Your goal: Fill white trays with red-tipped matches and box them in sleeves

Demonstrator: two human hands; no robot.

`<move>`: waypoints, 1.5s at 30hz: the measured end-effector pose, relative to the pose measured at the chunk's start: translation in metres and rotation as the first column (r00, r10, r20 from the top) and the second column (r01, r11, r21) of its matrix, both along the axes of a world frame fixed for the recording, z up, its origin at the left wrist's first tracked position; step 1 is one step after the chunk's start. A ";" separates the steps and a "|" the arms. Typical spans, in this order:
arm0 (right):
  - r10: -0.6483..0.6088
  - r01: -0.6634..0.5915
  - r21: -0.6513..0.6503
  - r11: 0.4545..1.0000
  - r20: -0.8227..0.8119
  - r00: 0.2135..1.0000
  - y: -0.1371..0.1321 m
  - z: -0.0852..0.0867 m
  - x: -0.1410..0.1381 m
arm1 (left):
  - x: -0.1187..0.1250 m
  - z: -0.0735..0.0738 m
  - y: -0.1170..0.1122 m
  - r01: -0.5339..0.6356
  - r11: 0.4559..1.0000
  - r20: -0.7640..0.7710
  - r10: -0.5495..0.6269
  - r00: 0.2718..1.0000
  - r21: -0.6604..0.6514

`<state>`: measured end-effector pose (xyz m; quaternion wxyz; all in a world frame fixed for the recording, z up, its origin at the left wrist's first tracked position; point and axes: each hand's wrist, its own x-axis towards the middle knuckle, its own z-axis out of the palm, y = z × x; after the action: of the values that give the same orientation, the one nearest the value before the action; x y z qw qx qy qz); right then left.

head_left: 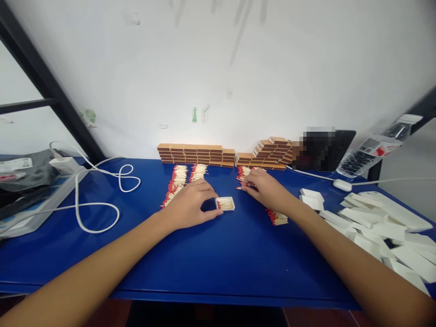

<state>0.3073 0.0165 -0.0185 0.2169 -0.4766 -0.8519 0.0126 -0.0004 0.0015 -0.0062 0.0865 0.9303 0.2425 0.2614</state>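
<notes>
My left hand (190,203) rests on the blue table (218,259), with thumb and fingers holding a small white matchbox tray (225,204) that has a few red-tipped matches in it. My right hand (265,188) lies over a row of red-tipped matches (277,217), its fingers pinched on matches at the row's far end. Two more rows of matches (179,181) lie just beyond my left hand.
Stacks of brown matchboxes (204,154) line the wall, with a second pile (270,153) to the right. Several white empty trays (374,222) are heaped at the right. White cables (98,204) and a charger lie at the left, a white mouse (342,184) behind.
</notes>
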 end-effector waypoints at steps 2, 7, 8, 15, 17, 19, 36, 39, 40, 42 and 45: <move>-0.001 0.001 -0.011 1.000 0.004 1.000 -0.003 0.003 -0.002 | 0.000 0.000 0.000 -0.008 1.000 -0.005 0.007 1.000 -0.005; -0.011 0.011 -0.054 0.998 0.013 1.000 -0.009 0.009 -0.005 | 0.000 -0.001 0.001 -0.012 1.000 -0.003 0.012 1.000 -0.009; -0.012 0.013 -0.059 0.998 0.016 1.000 -0.009 0.009 -0.006 | 0.000 -0.001 0.001 -0.008 1.000 -0.005 0.008 1.000 -0.004; -0.001 0.004 -0.100 0.995 0.033 0.999 -0.009 0.010 -0.004 | 0.000 0.000 0.000 -0.006 1.000 -0.004 0.006 1.000 -0.011; 0.016 -0.015 -0.082 0.996 0.010 1.000 -0.014 0.015 -0.008 | 0.000 0.000 0.000 -0.015 1.000 -0.006 0.015 1.000 -0.009; 0.047 -0.049 -0.045 0.998 -0.045 0.998 -0.023 0.021 -0.016 | 0.000 0.000 0.000 -0.022 1.000 -0.007 0.022 1.000 -0.006; -0.047 0.060 0.137 0.989 -0.095 0.994 -0.021 0.022 -0.016 | 0.000 0.000 -0.001 -0.012 1.000 0.006 0.012 1.000 -0.006; -0.135 0.134 0.102 0.986 0.006 0.991 -0.009 0.021 0.004 | 0.001 0.001 -0.001 -0.011 1.000 0.003 0.011 1.000 -0.011; -0.137 0.135 0.078 0.988 0.027 0.990 -0.007 0.020 0.007 | 0.001 0.001 -0.001 -0.010 1.000 0.003 0.010 1.000 -0.014; -0.125 0.124 0.033 0.992 0.051 0.991 -0.005 0.016 0.008 | 0.001 0.001 -0.001 -0.009 1.000 -0.001 0.009 1.000 -0.022; -0.122 0.124 -0.024 0.992 0.082 0.989 -0.005 0.009 0.006 | 0.001 0.002 -0.001 -0.014 1.000 -0.012 0.014 1.000 -0.014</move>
<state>0.3131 0.0117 -0.0093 0.1759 -0.5315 -0.8286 -0.0078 0.0005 0.0008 -0.0045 0.0899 0.9294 0.2515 0.2545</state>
